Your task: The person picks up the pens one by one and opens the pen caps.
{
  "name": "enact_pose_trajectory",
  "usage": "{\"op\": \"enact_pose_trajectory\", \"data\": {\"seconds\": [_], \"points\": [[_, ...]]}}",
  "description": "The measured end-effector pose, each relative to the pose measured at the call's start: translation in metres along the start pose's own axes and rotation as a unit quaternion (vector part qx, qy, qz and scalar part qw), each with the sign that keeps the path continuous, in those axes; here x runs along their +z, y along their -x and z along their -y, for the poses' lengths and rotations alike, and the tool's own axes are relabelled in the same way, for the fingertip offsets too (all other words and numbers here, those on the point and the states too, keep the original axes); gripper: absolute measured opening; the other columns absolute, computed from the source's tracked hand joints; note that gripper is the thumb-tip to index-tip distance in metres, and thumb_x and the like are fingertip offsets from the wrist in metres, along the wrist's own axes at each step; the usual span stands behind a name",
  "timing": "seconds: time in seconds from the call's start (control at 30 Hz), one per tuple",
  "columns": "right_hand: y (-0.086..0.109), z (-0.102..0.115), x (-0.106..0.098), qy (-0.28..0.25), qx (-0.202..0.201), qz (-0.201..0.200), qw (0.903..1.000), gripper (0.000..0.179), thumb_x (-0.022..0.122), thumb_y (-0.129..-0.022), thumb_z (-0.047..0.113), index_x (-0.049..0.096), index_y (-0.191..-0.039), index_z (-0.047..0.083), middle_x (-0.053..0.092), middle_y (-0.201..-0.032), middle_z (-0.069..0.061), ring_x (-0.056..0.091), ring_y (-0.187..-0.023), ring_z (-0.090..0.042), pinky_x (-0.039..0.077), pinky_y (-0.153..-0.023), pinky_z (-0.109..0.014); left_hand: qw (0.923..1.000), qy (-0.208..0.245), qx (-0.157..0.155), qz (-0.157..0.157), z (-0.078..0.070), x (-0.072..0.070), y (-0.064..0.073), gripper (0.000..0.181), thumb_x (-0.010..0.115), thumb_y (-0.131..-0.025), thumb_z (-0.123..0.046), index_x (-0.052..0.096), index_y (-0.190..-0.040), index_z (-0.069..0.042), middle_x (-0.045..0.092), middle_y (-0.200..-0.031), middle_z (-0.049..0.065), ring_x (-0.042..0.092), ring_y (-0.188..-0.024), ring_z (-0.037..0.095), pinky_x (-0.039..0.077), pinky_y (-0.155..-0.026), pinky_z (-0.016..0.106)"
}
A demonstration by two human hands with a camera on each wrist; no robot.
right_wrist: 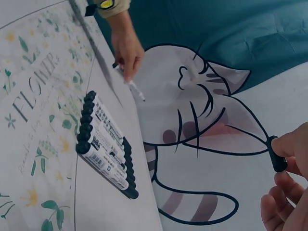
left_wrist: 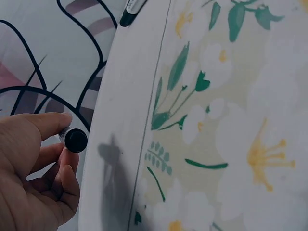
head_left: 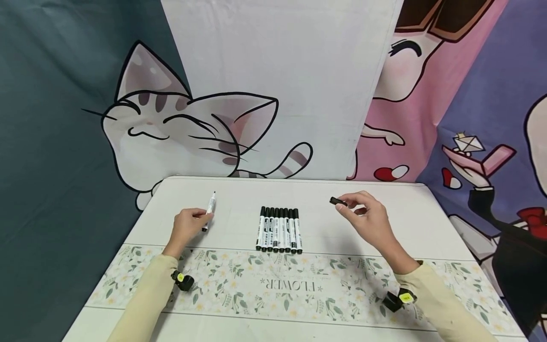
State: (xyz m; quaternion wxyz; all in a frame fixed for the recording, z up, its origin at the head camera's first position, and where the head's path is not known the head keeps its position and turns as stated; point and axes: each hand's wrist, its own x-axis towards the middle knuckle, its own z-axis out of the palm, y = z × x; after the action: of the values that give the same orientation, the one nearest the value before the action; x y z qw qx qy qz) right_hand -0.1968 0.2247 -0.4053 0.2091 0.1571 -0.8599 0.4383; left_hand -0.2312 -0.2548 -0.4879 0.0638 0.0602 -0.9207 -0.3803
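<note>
At the left of the head view, my left hand (head_left: 188, 227) pinches an uncapped whiteboard marker (head_left: 211, 206) between thumb and fingers, its dark tip pointing up and away. The left wrist view shows the marker's black end (left_wrist: 75, 140) past the thumb. On the right, my right hand (head_left: 366, 216) holds a black marker cap (head_left: 337, 202) between thumb and fingertips, raised over the table. The same cap (right_wrist: 277, 155) shows at the right edge of the right wrist view. Between the hands lies a row of several capped markers (head_left: 279, 230), side by side on the table.
The white table (head_left: 239, 194) carries a floral band (head_left: 290, 285) with the upside-down word FLOWER along its near side. Behind its far edge hangs a cloth printed with a cartoon cat (head_left: 171, 137). Wrist cameras (head_left: 183, 281) sit on both sleeves.
</note>
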Motion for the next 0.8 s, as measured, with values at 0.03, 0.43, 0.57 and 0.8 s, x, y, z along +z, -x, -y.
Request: {"op": "enact_pose_trajectory", "data": {"seconds": [0.03, 0.43, 0.57, 0.8], "points": [[-0.001, -0.001, 0.000, -0.002, 0.010, 0.001, 0.9999, 0.017, 0.080, -0.091, 0.017, 0.077, -0.107, 0.011, 0.065, -0.092, 0.000, 0.060, -0.087, -0.005, 0.049, -0.069, -0.015, 1.0000, -0.001, -0.002, 0.003, 0.001, 0.001, -0.001, 0.036, 0.074, -0.095, -0.030, 0.075, -0.112, 0.002, 0.075, -0.097, 0.017, 0.070, -0.080, 0.022, 0.053, -0.064, 0.031], [-0.009, -0.022, -0.005, -0.053, 0.126, 0.025, 0.9903, 0.027, 0.074, -0.096, 0.030, 0.076, -0.109, 0.007, 0.069, -0.089, 0.001, 0.061, -0.083, -0.010, 0.052, -0.066, -0.021, 0.9997, -0.016, -0.013, 0.014, 0.014, 0.009, -0.003, 0.035, 0.074, -0.095, -0.029, 0.075, -0.110, 0.002, 0.074, -0.096, 0.015, 0.068, -0.084, 0.027, 0.054, -0.078, 0.046], [-0.012, -0.026, -0.008, -0.080, 0.157, 0.023, 0.9842, 0.030, 0.073, -0.097, 0.030, 0.075, -0.110, 0.003, 0.069, -0.088, 0.010, 0.061, -0.079, -0.008, 0.053, -0.063, -0.021, 0.9996, -0.022, -0.013, 0.012, 0.017, 0.011, -0.003, 0.034, 0.075, -0.094, -0.029, 0.075, -0.107, 0.002, 0.074, -0.092, 0.013, 0.067, -0.081, 0.025, 0.053, -0.076, 0.044], [-0.015, -0.034, -0.013, -0.114, 0.200, 0.020, 0.9730, 0.040, 0.071, -0.098, 0.032, 0.072, -0.115, -0.005, 0.068, -0.085, 0.015, 0.061, -0.081, -0.007, 0.054, -0.067, -0.022, 0.9997, -0.022, -0.003, 0.008, 0.020, 0.013, -0.003, 0.033, 0.076, -0.093, -0.029, 0.075, -0.104, 0.002, 0.074, -0.090, 0.013, 0.067, -0.078, 0.025, 0.053, -0.074, 0.043]]}}
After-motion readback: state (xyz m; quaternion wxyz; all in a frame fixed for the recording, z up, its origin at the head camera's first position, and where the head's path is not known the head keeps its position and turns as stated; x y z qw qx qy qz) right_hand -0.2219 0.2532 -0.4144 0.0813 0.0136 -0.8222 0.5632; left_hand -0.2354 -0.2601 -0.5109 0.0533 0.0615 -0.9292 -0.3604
